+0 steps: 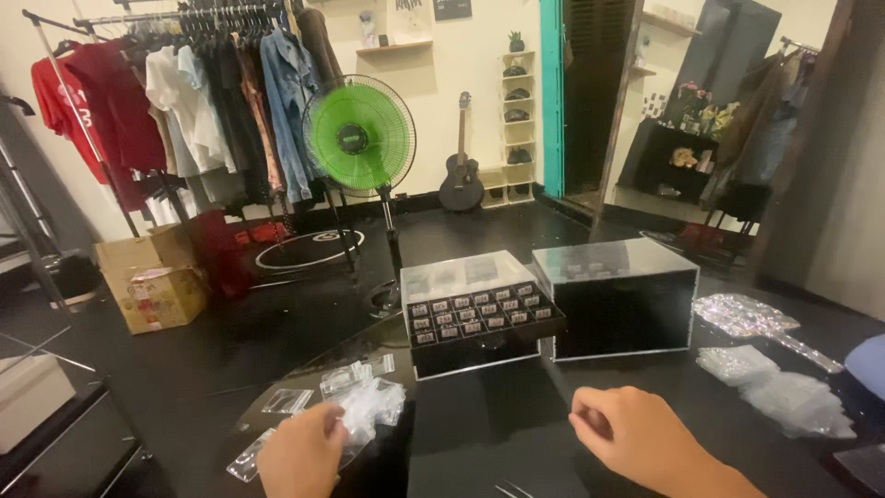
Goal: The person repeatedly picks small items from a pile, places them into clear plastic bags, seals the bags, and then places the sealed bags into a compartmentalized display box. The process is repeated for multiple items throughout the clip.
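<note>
— Report on the hands.

— The left hand (pixel 300 452), lower left of the frame, has its fingers pinched on a heap of small clear plastic bags (pixel 367 403) lying on the black table (pixel 489 429). The right hand (pixel 627 433), lower centre-right, is curled loosely closed, resting on the table and holding nothing that shows.

— Surroundings?

— Just behind the heap, at centre frame, stands a black case with a clear lid (pixel 472 314), its rows of small pieces within easy reach. A second clear-topped case (pixel 616 297) sits just beside it. More bags (pixel 784 392) lie at the right.
</note>
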